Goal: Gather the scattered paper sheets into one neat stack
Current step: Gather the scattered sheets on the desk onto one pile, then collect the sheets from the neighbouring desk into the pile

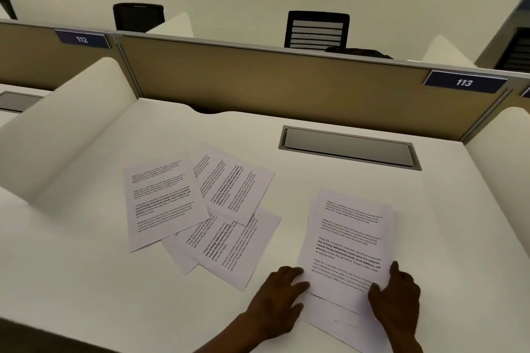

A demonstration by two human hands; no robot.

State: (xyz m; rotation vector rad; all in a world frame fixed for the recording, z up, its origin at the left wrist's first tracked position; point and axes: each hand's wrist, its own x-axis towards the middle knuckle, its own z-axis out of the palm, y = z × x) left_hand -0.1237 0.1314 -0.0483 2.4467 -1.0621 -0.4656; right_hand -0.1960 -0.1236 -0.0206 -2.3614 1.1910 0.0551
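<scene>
The stack (348, 241) lies on the counter (86, 281) between both hands, its sheets not yet squared. The left hand (279, 298) presses flat against its left edge; the right hand (397, 295) grips its right edge. Beyond the left hand, loose sheets (200, 209) overlap. Farther off sits a hatch (348, 147).

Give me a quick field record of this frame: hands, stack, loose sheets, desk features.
left hand: fingers on the left edge of the stack
right hand: thumb on top, holding the stack's right edge
stack: on the desk, right of centre, edges not yet squared, lower sheets fanned out
loose sheets: about four, overlapping, left of the stack, apart from it
desk: white, with side dividers
cable hatch: closed, behind the stack
label: reads 113
</scene>
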